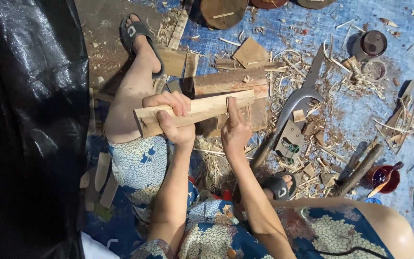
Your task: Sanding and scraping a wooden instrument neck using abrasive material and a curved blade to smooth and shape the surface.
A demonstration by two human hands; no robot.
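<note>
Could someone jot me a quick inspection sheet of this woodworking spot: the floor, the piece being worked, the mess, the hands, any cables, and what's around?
Surface: blue tarp on the ground, strewn with shavings.
Job's things: pale wooden block, held level above stacked wood planks.
Clutter: curved blade tool, wooden-handled tools, small round tin, dark red cup, offcuts.
Hands: left hand has its grip wrapped around the block's left part; right hand is open, fingers flat against the block's right end.
Cables: thin black cord lying across the patterned clothing.
Surroundings: black plastic sheet on the left; person's sandalled feet on either side of the planks.
</note>
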